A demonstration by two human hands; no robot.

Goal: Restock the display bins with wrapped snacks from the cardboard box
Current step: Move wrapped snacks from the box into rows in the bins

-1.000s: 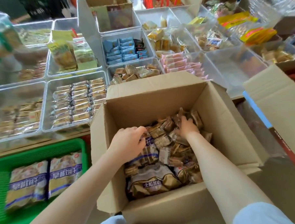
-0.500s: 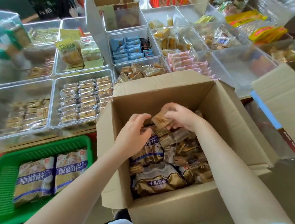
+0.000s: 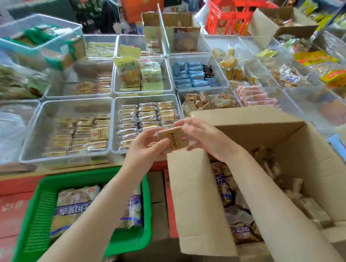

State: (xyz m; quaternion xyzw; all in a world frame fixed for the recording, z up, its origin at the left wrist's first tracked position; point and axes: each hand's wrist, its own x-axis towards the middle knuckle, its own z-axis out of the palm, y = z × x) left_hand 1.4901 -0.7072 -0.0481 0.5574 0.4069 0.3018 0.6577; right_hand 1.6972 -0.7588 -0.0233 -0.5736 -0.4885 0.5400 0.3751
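Shop bins and boxes fill the whole view, and we take the big brown cardboard box [image 3: 269,166] as our landmark. Nearest to us, left of the box, sits a green plastic basket [image 3: 43,225] with big snack bags. Over the box's far left corner we hold a small tan wrapped snack [image 3: 173,139] in both hands. Our left hand [image 3: 143,150] pinches its left end and our right hand [image 3: 206,137] pinches its right end, so its long side runs left to right. Just past our hands, on the left, lies the clear plastic bin with rows of shiny wrapped bars [image 3: 148,122]. We think our left hand is nearer to it.
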